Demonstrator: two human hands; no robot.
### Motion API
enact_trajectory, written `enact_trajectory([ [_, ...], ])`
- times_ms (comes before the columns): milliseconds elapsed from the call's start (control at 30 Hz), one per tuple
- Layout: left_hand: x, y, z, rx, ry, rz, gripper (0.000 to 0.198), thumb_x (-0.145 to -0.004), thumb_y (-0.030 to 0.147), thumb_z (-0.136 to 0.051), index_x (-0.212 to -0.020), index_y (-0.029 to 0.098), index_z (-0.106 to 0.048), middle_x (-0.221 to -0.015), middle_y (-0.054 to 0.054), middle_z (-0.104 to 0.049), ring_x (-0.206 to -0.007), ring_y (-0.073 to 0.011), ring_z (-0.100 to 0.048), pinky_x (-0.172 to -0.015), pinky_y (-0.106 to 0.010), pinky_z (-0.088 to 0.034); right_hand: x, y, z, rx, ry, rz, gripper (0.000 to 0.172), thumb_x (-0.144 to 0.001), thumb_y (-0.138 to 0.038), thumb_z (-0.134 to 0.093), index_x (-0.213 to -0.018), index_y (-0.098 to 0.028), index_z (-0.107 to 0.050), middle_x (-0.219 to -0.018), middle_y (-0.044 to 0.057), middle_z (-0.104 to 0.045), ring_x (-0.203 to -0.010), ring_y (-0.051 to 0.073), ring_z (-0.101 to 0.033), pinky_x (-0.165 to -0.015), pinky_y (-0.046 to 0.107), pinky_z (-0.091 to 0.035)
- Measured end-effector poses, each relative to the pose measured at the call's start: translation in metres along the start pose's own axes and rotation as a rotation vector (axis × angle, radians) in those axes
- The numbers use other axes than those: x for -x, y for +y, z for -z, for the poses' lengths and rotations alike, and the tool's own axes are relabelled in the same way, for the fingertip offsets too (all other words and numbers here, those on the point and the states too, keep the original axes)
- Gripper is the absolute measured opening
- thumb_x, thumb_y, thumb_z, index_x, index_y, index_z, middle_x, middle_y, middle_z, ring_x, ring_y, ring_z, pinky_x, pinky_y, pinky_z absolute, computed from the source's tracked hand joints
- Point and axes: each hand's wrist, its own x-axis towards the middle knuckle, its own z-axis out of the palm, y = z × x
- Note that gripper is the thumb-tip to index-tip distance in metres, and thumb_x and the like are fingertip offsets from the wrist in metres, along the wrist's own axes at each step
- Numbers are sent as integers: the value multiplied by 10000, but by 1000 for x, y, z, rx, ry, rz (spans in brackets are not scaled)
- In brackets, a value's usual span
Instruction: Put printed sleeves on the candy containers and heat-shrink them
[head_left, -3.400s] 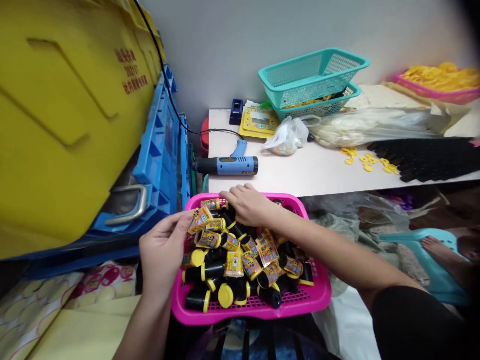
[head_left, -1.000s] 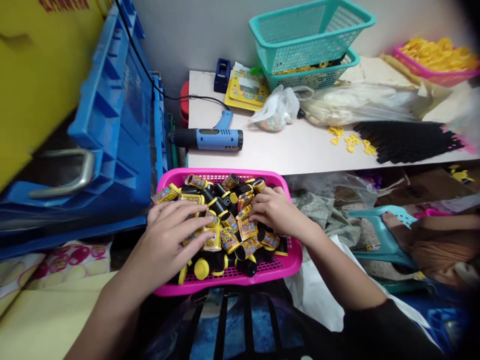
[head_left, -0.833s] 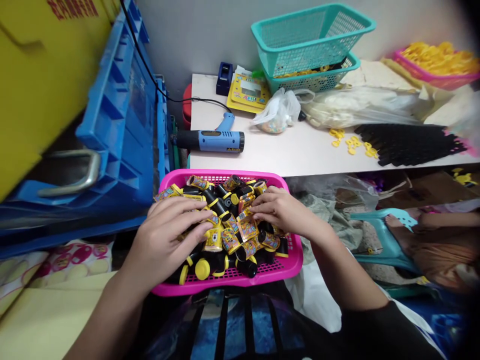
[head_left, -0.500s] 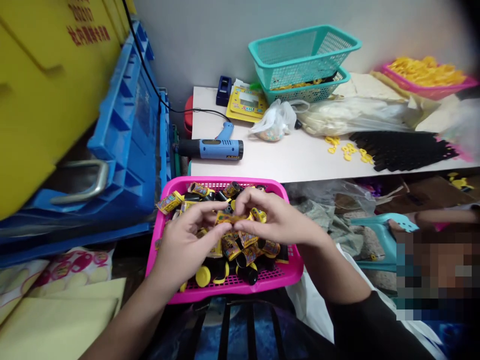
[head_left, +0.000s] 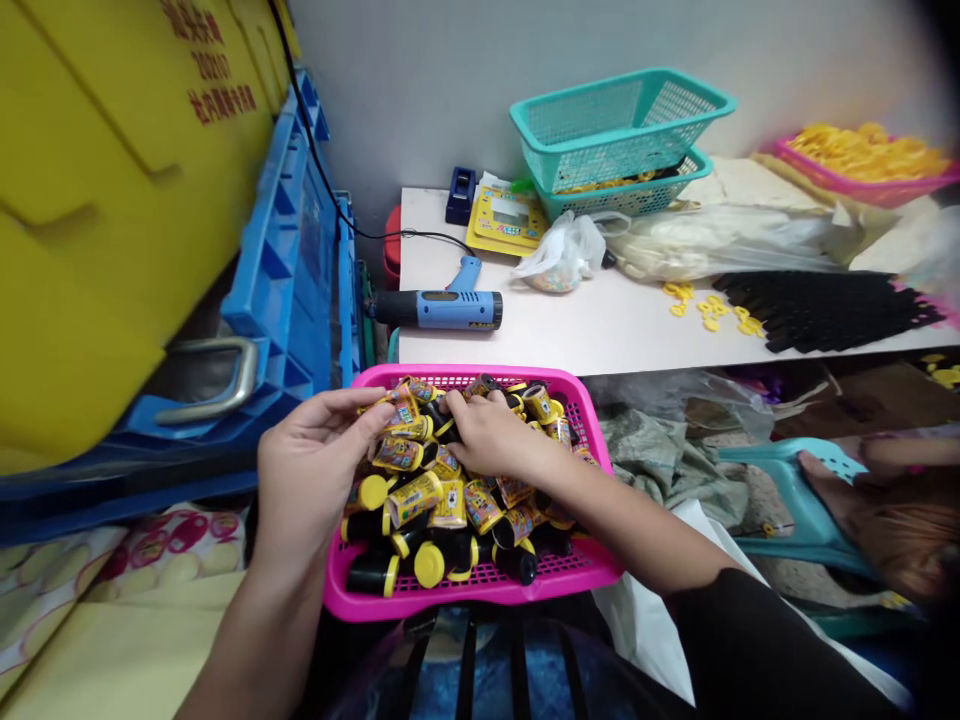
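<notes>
In the head view a pink basket point(head_left: 600, 560) holds many small black bottles point(head_left: 367, 574) with yellow caps, several wearing yellow printed sleeves point(head_left: 415, 498). At the basket's left side, my left hand point(head_left: 319, 450) pinches a yellow printed label sleeve point(head_left: 406, 408) between thumb and fingers. My right hand point(head_left: 491, 432) reaches over the pile with curled fingers, closed at a black bottle point(head_left: 441, 418) among the others. Its fingertips are partly hidden by the hand and the pile.
A blue heat gun point(head_left: 457, 310) lies on the white table point(head_left: 555, 335) beyond the basket. Teal baskets point(head_left: 622, 130), a knotted plastic bag point(head_left: 564, 255) and black strips point(head_left: 825, 308) are further back. Blue crates point(head_left: 281, 270) stand left; another person's arm point(head_left: 900, 500) is at right.
My hands were together over the basket with a yellow sleeve. Now they are apart: the left has moved left with a sleeve, the right has gone down into the pile. The view has shifted slightly.
</notes>
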Motion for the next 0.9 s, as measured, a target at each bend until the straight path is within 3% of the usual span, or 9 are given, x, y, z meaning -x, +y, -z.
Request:
enact_trajectory([
  [200,-4,-2,-2,36,-46,30,329,-586,278,-881,-884,192,-774,-748,-9,-769,-628,-142,-703,-601,-220,-588,-2,7,-3,-191,13,-32,563,-736,-231,-655,-1262,-86,-515,-1049,172,-682,-1014,320,-605,-929,476,-372],
  [300,-4,0,1,46,-35,116,355,-572,316,-890,-885,185,-784,-704,-17,-765,-543,-130,-671,-514,-208,-561,6,18,11,-334,66,-21,384,-738,-245,-661,-1105,-138,-623,-1065,142,-675,-1004,289,-610,-925,450,-413],
  [400,-3,0,3,32,3,128,328,-558,343,-895,-823,181,-791,-677,-29,-763,-552,-147,-679,-503,-216,-559,16,24,22,-803,124,25,245,-832,-355,-624,-1011,-191,-593,-1025,82,-659,-952,216,-613,-870,387,-468],
  [500,-2,-3,2,63,10,107,311,-554,375,-898,-777,184,-795,-695,-37,-772,-613,-170,-707,-557,-234,-581,22,21,26,-1408,-21,87,363,-867,-514,-596,-1060,-226,-489,-926,33,-622,-824,165,-617,-722,319,-507],
  [567,-1,-6,1,92,-10,103,319,-555,391,-902,-784,193,-799,-725,-38,-782,-648,-174,-718,-593,-235,-588,25,16,26,-1592,-71,88,432,-868,-557,-588,-1137,-245,-457,-864,0,-567,-689,122,-567,-589,256,-465],
  [633,-1,-10,1,105,-38,104,319,-559,396,-905,-795,207,-802,-741,-33,-787,-652,-163,-718,-604,-223,-583,29,12,26,-1563,-27,85,476,-880,-507,-601,-1246,-276,-402,-848,-23,-519,-610,92,-491,-524,226,-406],
  [700,-1,-14,2,110,-64,107,302,-567,393,-907,-795,223,-804,-757,-26,-791,-658,-151,-718,-612,-207,-577,32,10,25,-1384,130,102,516,-873,-405,-648,-1281,-289,-355,-897,-18,-531,-642,91,-492,-561,236,-420],
  [800,-1,-20,3,120,-111,99,263,-600,384,-897,-801,242,-804,-803,-21,-798,-716,-143,-729,-660,-192,-576,35,9,27,-1053,412,175,438,-821,-301,-727,-1159,-237,-457,-1002,23,-588,-820,127,-573,-717,279,-477],
  [900,0,-22,3,142,-176,86,238,-655,374,-872,-847,251,-805,-899,-29,-802,-852,-165,-741,-747,-204,-580,34,8,31,-928,489,330,363,-793,-288,-765,-1096,-213,-579,-1032,44,-643,-933,165,-619,-817,321,-499],
])
